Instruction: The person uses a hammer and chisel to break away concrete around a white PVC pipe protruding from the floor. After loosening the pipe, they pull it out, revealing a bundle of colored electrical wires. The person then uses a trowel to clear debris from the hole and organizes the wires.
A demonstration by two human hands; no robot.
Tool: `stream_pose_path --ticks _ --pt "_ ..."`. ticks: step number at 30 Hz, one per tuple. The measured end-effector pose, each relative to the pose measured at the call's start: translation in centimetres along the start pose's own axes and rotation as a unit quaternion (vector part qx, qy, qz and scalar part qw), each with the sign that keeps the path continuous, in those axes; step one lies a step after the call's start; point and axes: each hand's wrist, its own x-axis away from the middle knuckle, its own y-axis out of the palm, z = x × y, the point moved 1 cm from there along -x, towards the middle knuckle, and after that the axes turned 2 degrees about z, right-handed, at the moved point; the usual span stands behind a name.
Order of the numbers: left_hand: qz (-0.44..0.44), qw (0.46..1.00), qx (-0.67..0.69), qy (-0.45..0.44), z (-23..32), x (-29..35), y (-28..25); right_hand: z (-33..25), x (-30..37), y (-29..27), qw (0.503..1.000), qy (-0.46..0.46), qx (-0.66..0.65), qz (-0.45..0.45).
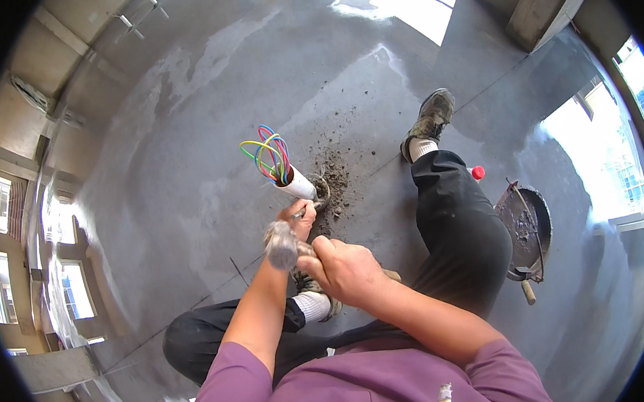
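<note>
Hammer (282, 245): blurred head, gripped in the fisted right hand (344, 268). Chisel (302, 211): pinched in the left hand (298, 216), just beyond the hammer. Pipe (296, 183) with coloured wires (268, 154): rising from the floor (170, 159) just past the left hand, rubble (333, 176) beside. Pan (526, 231): well right of both hands.

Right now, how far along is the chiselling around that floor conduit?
Done: loose debris already lies broken out beside the white conduit. In hand: right hand grips a hammer, left hand sits at the conduit's base. Left: the mortar pan sits apart, nothing filled in.
</note>
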Motion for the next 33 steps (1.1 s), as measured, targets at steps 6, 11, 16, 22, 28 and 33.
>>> stream_pose_path --ticks 6,11,16,22,28,33 --pt "0.024 0.997 -0.065 0.014 2.0 0.6 0.4 0.9 -0.1 -0.3 0.998 0.056 -0.008 -0.004" --pt "0.005 0.996 -0.038 0.075 1.4 1.1 0.3 2.3 -0.9 1.2 0.996 0.087 0.026 -0.02" --pt "0.001 0.998 -0.025 0.063 0.4 1.1 0.6 1.5 0.1 0.6 1.0 0.022 0.012 0.019" --pt "0.011 0.993 -0.045 0.11 2.2 1.3 0.2 2.2 -0.2 1.8 0.995 0.081 0.061 -0.025" --pt "0.01 0.993 -0.062 0.104 1.7 1.7 0.6 2.3 0.6 1.4 0.999 0.029 0.029 -0.012" --pt "0.028 0.989 -0.096 0.109 -0.5 1.7 1.6 3.8 0.8 0.9 0.99 0.117 0.055 -0.055"
